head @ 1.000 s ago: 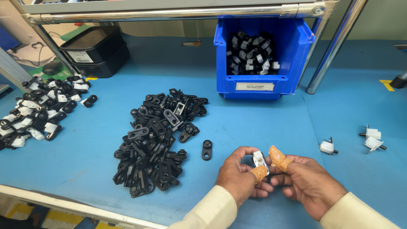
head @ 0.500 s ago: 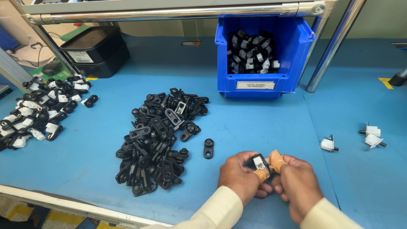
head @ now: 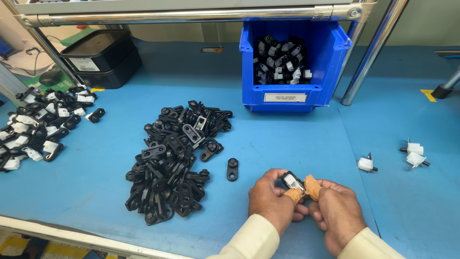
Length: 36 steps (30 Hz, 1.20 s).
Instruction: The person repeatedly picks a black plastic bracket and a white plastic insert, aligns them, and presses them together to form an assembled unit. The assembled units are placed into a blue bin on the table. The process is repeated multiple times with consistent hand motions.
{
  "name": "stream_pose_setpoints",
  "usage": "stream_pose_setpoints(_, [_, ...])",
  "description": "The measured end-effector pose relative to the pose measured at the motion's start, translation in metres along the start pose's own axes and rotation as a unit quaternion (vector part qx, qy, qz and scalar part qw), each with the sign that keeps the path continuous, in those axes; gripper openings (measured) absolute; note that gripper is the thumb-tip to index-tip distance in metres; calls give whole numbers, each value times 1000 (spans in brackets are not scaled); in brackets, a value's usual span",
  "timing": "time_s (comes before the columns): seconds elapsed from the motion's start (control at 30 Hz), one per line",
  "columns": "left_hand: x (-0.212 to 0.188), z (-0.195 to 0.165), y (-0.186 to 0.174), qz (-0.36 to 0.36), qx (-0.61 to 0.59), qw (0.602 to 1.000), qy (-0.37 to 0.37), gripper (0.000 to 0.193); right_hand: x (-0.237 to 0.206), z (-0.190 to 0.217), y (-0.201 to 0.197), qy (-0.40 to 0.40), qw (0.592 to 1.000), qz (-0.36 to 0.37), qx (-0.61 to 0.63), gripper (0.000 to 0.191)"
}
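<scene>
Hands [head: 306,204] pinch black-and-white clip [head: 292,181] between thumbs above table [head: 297,139].

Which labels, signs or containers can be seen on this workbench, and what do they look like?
Blue bin: back centre, open-topped, holding black and white parts.
White label: small rectangle on the bin's front wall.
Black trays: stacked at back left.
White sticker: rectangle on the upper tray's front.
Yellow marking: short strip at right edge.
No screens in view.

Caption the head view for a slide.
Both hands pinch a small black-and-white plastic part beside a pile of black plastic brackets.
</scene>
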State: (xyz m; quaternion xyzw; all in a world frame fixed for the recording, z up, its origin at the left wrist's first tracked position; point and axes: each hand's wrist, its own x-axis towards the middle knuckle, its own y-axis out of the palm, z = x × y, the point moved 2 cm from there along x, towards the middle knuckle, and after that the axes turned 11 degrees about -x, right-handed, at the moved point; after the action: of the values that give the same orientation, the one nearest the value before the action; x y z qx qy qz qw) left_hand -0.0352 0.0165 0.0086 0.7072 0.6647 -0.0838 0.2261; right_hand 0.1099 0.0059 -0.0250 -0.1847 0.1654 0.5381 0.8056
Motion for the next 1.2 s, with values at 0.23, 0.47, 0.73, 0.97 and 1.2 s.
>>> stream_pose_setpoints(0.23, [5,1,-1,-15,-70,996,-52,36,-24,16,-2,15,997,32,-70,19])
stream_pose_setpoints(0.47, [6,9,7,-49,-95,994,-38,32,-23,20,4,25,999,-13,-33,34])
stream_pose_setpoints(0.73, [4,-5,-1,25,-74,989,-127,37,-17,21,-5,-2,993,33,-116,20])
stream_pose_setpoints(0.97, [8,-23,-16,98,117,986,-62,47,-6,37,-14,-74,961,38,-264,10])
stream_pose_setpoints(1.2, [10,-16,-11,93,82,988,-97,35,-8,48,-15,-106,953,32,-282,13])
